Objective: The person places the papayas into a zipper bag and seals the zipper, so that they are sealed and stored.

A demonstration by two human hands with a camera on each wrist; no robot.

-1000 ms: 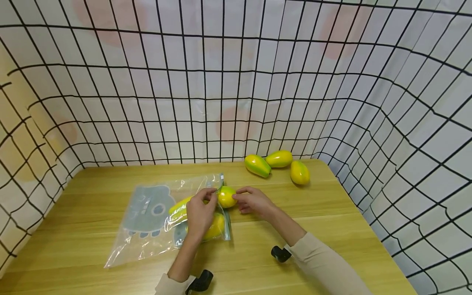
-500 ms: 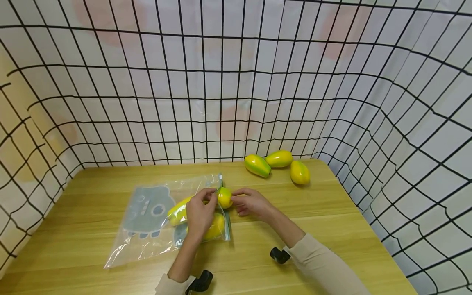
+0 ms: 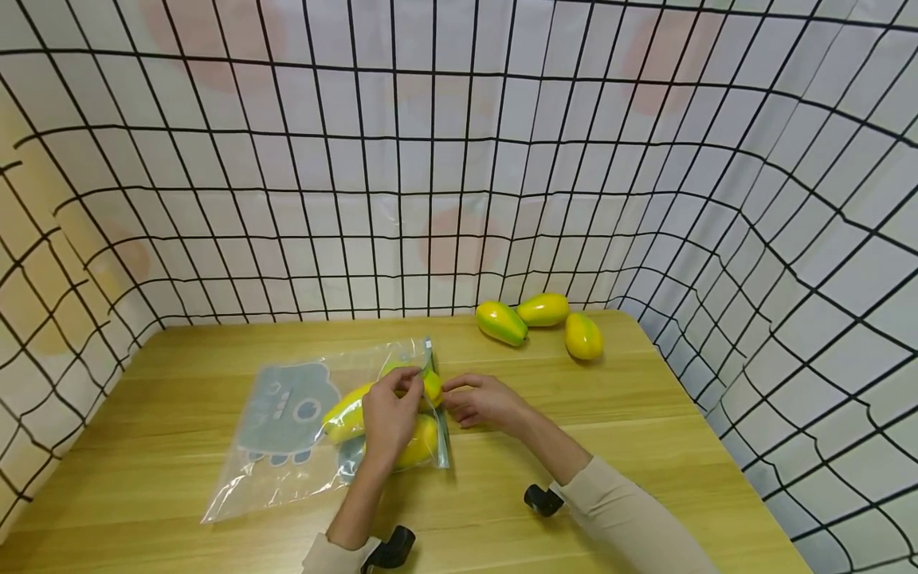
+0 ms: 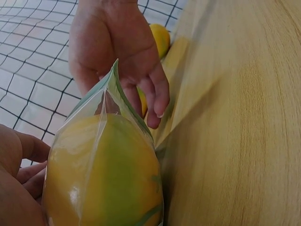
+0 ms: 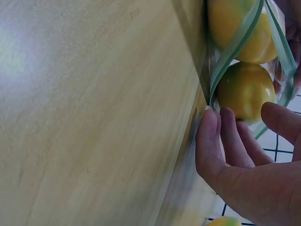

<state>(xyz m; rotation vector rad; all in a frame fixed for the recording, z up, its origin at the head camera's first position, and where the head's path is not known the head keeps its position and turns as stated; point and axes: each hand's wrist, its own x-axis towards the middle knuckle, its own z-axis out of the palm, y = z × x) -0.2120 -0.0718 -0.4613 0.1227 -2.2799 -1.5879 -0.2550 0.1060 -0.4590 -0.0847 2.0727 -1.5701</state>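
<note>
A clear zip bag [image 3: 237, 486] with a blue-grey monster print lies flat, its green-edged mouth facing right. My left hand [image 3: 390, 410] pinches the upper lip of that mouth and holds it raised. Two yellow-green papayas show inside, one long papaya [image 3: 346, 416] and one nearer papaya [image 3: 421, 443]. A third papaya [image 5: 247, 92] sits within the opening, between the green strips in the right wrist view. My right hand [image 3: 489, 402] has its fingertips right at the outer end of this papaya, fingers loosely bent and not wrapped round it.
Three more papayas rest at the table's back right: a left papaya [image 3: 500, 323], a middle papaya [image 3: 543, 309] and a right papaya [image 3: 584, 336]. Black wire mesh [image 3: 459, 167] over white sheeting encloses the back and sides of the wooden table [image 3: 617, 446].
The papaya at the mouth has slid left into the bag, with my right hand following it. The long papaya inside has shifted slightly left. My left hand has stayed in place.
</note>
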